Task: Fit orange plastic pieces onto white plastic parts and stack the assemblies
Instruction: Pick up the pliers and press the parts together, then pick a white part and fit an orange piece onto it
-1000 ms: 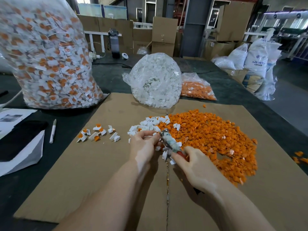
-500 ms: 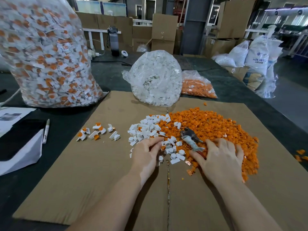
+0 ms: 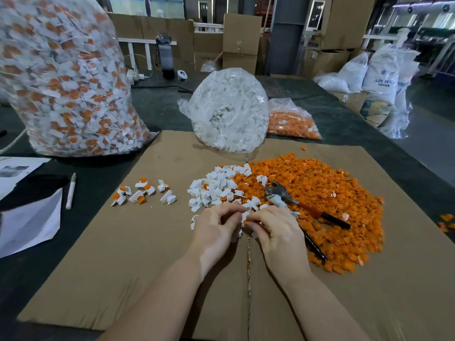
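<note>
A dark bench point(image 3: 157, 112) carried a flat cardboard sheet point(image 3: 123, 254) that served as the work surface. At the far left stood a tall clear bag of finished orange-and-white assemblies point(image 3: 64, 82). A smaller clear bag of white parts point(image 3: 229, 112) sat at the cardboard's far edge, with a bag of orange pieces point(image 3: 290, 124) just beside it on the right.

On the cardboard, a broad heap of loose orange pieces point(image 3: 320, 193) spread to the right, touching a smaller heap of white parts point(image 3: 216, 188) on its left. Pliers point(image 3: 283, 195) with dark handles lay on the orange heap. A small scatter of completed assemblies point(image 3: 142, 193) lay apart to the left, spread out rather than stacked. A white marker point(image 3: 71, 190) rested on the bench beside some papers point(image 3: 29, 217).

The left hand point(image 3: 216, 230) and right hand point(image 3: 278, 232) met at the near edge of the white heap, fingers curled and pinching a small white part point(image 3: 245, 215) between them. Whether an orange piece was also held could not be told.
</note>
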A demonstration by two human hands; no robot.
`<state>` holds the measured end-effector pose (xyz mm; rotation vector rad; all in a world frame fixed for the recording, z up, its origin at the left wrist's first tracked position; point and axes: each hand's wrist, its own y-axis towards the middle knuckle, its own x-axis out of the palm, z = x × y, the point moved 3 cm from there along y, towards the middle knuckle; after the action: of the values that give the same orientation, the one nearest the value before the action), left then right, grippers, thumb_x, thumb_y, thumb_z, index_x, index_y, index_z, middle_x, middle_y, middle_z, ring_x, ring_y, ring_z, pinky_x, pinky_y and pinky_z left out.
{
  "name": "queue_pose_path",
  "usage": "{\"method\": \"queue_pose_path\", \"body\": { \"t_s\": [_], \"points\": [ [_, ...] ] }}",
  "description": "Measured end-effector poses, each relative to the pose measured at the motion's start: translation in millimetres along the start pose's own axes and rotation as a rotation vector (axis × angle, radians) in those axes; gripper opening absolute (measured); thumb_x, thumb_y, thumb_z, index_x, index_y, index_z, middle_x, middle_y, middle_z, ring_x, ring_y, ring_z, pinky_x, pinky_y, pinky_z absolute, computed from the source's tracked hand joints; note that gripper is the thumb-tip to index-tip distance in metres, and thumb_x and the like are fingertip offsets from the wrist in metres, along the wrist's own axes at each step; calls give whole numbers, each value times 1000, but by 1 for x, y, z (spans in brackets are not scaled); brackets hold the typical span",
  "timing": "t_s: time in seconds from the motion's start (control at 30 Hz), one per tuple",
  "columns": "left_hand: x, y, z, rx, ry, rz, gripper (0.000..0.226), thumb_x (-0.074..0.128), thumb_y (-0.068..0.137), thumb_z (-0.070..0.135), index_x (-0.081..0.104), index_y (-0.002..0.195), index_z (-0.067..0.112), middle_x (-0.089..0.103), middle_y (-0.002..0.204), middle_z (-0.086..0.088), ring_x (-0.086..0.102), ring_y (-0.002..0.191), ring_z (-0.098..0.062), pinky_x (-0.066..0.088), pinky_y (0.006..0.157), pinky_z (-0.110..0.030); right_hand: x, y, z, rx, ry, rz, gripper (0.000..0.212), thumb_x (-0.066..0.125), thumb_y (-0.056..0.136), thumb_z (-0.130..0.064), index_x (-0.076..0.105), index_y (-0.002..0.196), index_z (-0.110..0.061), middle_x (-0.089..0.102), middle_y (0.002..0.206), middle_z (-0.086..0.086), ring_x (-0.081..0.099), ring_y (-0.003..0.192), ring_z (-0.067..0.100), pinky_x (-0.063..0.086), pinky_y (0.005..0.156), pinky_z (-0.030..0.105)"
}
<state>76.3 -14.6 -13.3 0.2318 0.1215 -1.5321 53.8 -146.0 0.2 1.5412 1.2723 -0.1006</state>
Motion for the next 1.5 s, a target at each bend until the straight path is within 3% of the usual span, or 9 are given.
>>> {"method": "queue_pose_path", "body": {
  "t_s": [0.2, 0.43, 0.57, 0.7, 0.93, 1.2, 1.27, 1.37, 1.5],
  "points": [
    [2, -7, 5, 80, 26, -83, 32, 74, 75, 3, 69, 101, 20, 67, 87, 5, 62, 76, -6, 46, 69, -10, 0, -1, 2, 87, 49, 18, 7, 69, 79, 0, 67, 78, -7, 63, 78, 2, 58, 76, 21, 50, 68, 41],
    [5, -9, 7, 151, 62, -57, 20, 70, 80, 7, 72, 96, 18, 66, 85, 6, 59, 70, -4, 44, 66, -10, -1, -2, 1, 99, 13, 27, 4, 69, 81, -5, 68, 80, -8, 63, 78, 0, 57, 77, 19, 48, 69, 38],
    [-4, -7, 5, 147, 63, 157, 21, 68, 83, 10, 67, 86, 31, 64, 88, 1, 59, 76, -7, 43, 70, -14, -2, -4, 4, 144, -24, 87, 2, 70, 82, -8, 69, 82, -8, 63, 78, 1, 56, 75, 20, 46, 69, 36],
    [-32, 0, 4, 145, 7, 396, 27, 63, 85, 2, 62, 80, 29, 52, 90, 0, 56, 69, 6, 40, 67, -2, -2, -6, 7, 165, -53, 126, 4, 70, 80, -3, 68, 79, -7, 63, 76, 2, 56, 73, 22, 46, 67, 38],
    [-91, 28, -27, -77, 429, 557, 20, 59, 91, 13, 67, 109, 12, 35, 104, 1, 52, 101, -25, 36, 95, -24, 1, -7, 8, 191, -163, 123, 10, 75, 76, -2, 67, 75, -9, 62, 72, 2, 56, 69, 23, 40, 63, 35],
    [-88, 28, -23, -95, 662, 581, 29, 57, 90, 11, 64, 118, 17, 44, 129, -12, 31, 126, -29, 25, 105, -35, 3, -9, 11, 226, -228, 103, 16, 77, 70, 4, 69, 76, -9, 65, 74, 3, 60, 72, 27, 45, 63, 39],
    [-76, 20, -12, 71, 551, 543, 27, 62, 86, 7, 67, 111, 15, 47, 116, -5, 42, 117, -23, 34, 100, -27, 3, -9, 11, 244, -256, 121, 18, 78, 68, 4, 69, 75, -10, 65, 74, 2, 60, 71, 28, 43, 63, 39],
    [-48, 8, 1, 260, 445, 244, 15, 68, 82, 6, 71, 93, 15, 54, 86, 9, 54, 77, -4, 36, 73, -2, 1, -10, 12, 286, -307, 165, 18, 78, 67, 3, 68, 74, -10, 65, 73, 2, 61, 72, 28, 41, 65, 38],
    [-14, 1, 0, 346, 601, -60, 18, 70, 82, 23, 71, 99, 18, 48, 84, 18, 52, 84, -7, 30, 69, -3, -2, -13, 13, 350, -398, 221, 15, 72, 67, 2, 66, 70, -11, 62, 67, 2, 59, 66, 27, 40, 66, 38]
  ]
}}
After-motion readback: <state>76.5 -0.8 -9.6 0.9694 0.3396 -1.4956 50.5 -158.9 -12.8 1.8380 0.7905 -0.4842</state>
